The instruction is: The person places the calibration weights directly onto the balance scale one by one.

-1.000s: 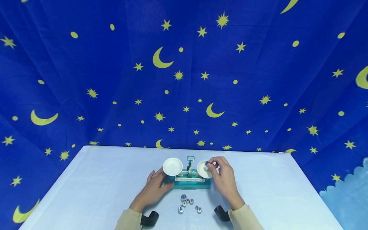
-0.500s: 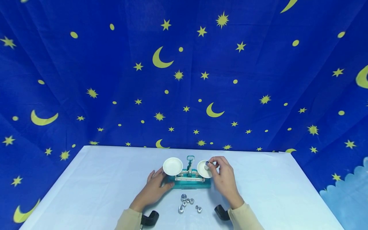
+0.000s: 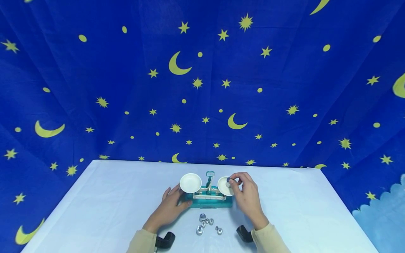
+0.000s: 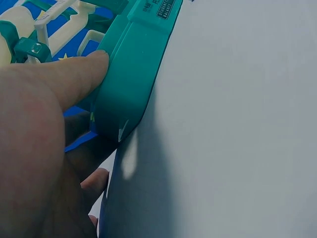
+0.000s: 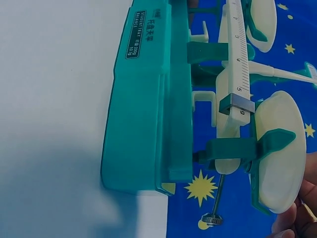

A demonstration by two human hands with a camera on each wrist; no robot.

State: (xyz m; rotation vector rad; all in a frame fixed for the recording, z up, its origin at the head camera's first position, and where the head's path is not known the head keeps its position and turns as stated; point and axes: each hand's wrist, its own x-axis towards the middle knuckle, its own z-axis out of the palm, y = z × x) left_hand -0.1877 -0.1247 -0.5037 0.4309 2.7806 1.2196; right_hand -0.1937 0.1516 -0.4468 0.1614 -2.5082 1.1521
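Observation:
A teal tray balance (image 3: 210, 204) with two white pans stands on the table. My left hand (image 3: 171, 207) holds the left end of its base; in the left wrist view the thumb (image 4: 81, 72) lies on the teal base (image 4: 141, 54), with other fingers round the end. Over the right pan (image 3: 223, 190), my right hand (image 3: 248, 196) pinches a silver metal weight (image 3: 228, 181) between thumb and fingers. Whether the weight touches the pan I cannot tell. In the right wrist view the right pan (image 5: 282, 148) hides the weight and most of the fingers. The left pan (image 3: 190, 183) holds nothing.
Several loose metal weights (image 3: 199, 230) of different sizes lie on the white tabletop (image 3: 316, 211) in front of the balance, between the forearms. A black device (image 3: 165, 240) sits at each wrist. Behind the table hangs a blue cloth (image 3: 142, 88) with yellow stars and moons.

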